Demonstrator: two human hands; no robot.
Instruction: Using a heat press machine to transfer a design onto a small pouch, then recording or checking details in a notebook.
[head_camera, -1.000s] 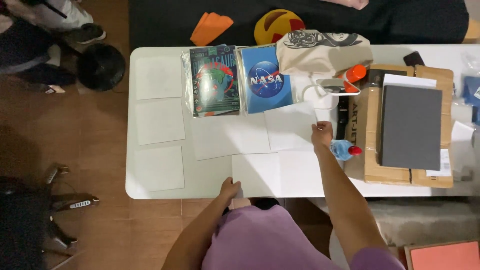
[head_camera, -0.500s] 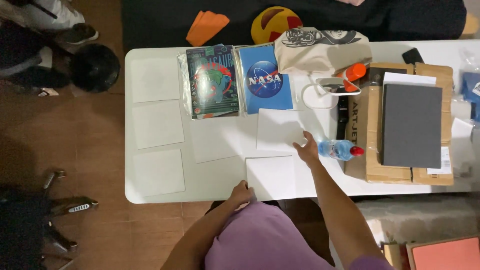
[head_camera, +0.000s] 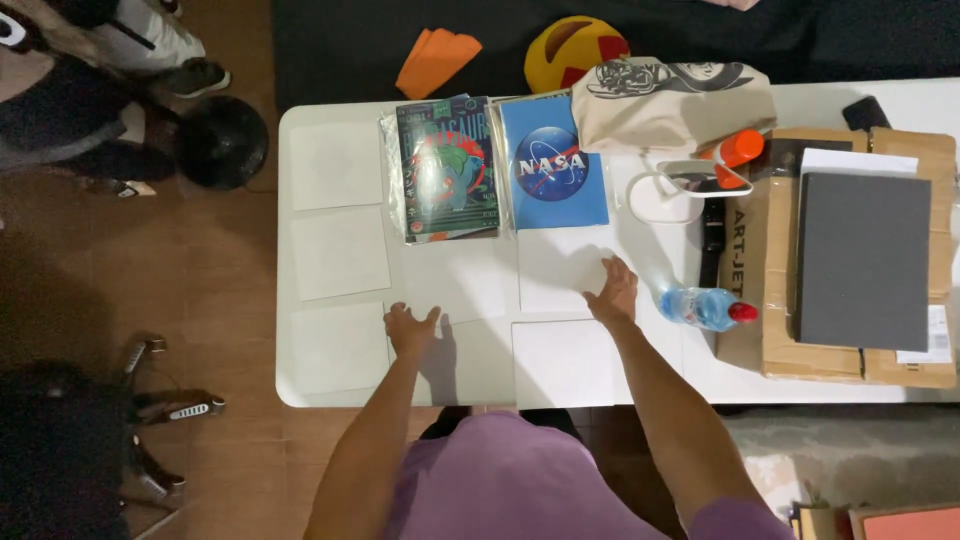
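The left hand (head_camera: 411, 328) lies flat, fingers spread, on a white sheet (head_camera: 455, 290); the right hand (head_camera: 614, 292) rests open on another white sheet (head_camera: 560, 270), well apart from the left and gripping nothing. Just right lies a clear bottle with a red cap (head_camera: 705, 308). Beyond sit a green-printed package (head_camera: 447, 168) and a blue folder with a round emblem (head_camera: 553, 162). A brown cardboard box (head_camera: 760, 300) crowds the white table's (head_camera: 640, 395) right end; bare tabletop shows along the near edge

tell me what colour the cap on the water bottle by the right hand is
Red; the bottle cap shows clearly in the head view.
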